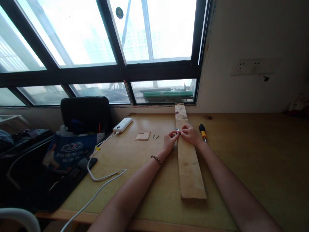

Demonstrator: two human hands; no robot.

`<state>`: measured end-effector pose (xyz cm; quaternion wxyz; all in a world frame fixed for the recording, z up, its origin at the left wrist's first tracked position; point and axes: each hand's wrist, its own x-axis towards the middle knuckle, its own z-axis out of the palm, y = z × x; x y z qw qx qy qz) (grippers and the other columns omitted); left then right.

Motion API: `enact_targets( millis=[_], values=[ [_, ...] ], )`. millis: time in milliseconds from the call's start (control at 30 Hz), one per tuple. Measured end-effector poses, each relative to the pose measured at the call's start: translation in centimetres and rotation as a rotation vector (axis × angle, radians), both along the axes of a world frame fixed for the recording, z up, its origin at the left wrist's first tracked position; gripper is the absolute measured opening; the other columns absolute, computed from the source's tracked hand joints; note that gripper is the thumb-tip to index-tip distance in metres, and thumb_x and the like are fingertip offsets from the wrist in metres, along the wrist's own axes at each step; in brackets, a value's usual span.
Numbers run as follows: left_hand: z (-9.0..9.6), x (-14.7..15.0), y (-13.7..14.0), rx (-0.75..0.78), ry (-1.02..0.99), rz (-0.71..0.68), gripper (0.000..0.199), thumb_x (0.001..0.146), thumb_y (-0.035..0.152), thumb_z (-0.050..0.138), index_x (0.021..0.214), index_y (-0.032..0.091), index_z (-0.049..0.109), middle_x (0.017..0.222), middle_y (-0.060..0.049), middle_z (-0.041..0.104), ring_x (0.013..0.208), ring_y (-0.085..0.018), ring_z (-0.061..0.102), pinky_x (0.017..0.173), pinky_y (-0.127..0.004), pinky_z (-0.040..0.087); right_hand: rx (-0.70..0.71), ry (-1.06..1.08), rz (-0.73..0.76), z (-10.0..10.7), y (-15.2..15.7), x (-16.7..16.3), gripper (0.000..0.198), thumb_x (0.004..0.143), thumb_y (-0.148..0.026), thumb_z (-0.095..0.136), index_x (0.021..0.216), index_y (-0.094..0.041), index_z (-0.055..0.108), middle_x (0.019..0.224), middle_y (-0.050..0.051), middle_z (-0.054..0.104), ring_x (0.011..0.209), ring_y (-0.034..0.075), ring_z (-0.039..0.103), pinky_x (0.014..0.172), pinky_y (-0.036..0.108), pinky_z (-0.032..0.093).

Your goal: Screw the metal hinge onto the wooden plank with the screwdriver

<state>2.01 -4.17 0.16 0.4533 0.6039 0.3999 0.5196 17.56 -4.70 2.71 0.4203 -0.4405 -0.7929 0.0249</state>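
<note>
Left hand (170, 140) and right hand (190, 134) pinch small metal piece (177, 130) from opposite sides over plank (190, 169), likely steadying it; screwdriver (202, 131) lies just right, handy.

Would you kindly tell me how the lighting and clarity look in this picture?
In the head view, glare whitens the window, the table dims toward the right, and the metal piece between the left hand and right hand is too small for fine detail.

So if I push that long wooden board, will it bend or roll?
The wooden board probably stays stiff, since it looks straight. It likely slides rather than rolls, being wide and flat. Its dull wood probably isn't very slippery.
</note>
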Motion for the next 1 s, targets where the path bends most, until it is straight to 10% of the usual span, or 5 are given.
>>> enact_targets(
  millis=[233,567,1000],
  values=[
    [0.4,-0.1,-0.1,-0.099,-0.228,-0.097,0.03,0.057,0.035,0.071,0.08,0.016,0.071,0.076,-0.006,0.067,0.069,-0.014,0.054,0.063,-0.024,0.04,-0.005,0.005,-0.003,0.2,-0.1,-0.1,0.027,0.081,-0.03,0.05,0.062,-0.02,0.065,0.078,0.004,0.055,0.079,0.016,0.05,0.074,0.03,0.041],
    [0.7,-0.4,0.1,-0.29,-0.338,-0.168,0.047,0.053,0.042,0.073,0.089,0.012,0.066,0.051,0.005,0.043,0.041,-0.001,0.023,0.041,-0.02,0.012,-0.003,0.013,-0.012,0.0,0.0,-0.1,0.028,0.081,-0.033,0.05,0.061,-0.02,0.065,0.078,0.004,0.054,0.079,0.016,0.05,0.074,0.03,0.041],
    [-0.2,-2.1,2.6,-0.24,-0.328,0.206,0.023,0.066,0.037,0.057,0.06,0.018,0.047,0.043,0.008,0.031,0.037,-0.005,0.026,0.041,-0.02,0.017,0.0,0.011,-0.02,0.0,0.0,-0.1,0.029,0.082,-0.035,0.05,0.062,-0.021,0.065,0.077,0.004,0.054,0.078,0.015,0.05,0.072,0.028,0.04]
  ],
)
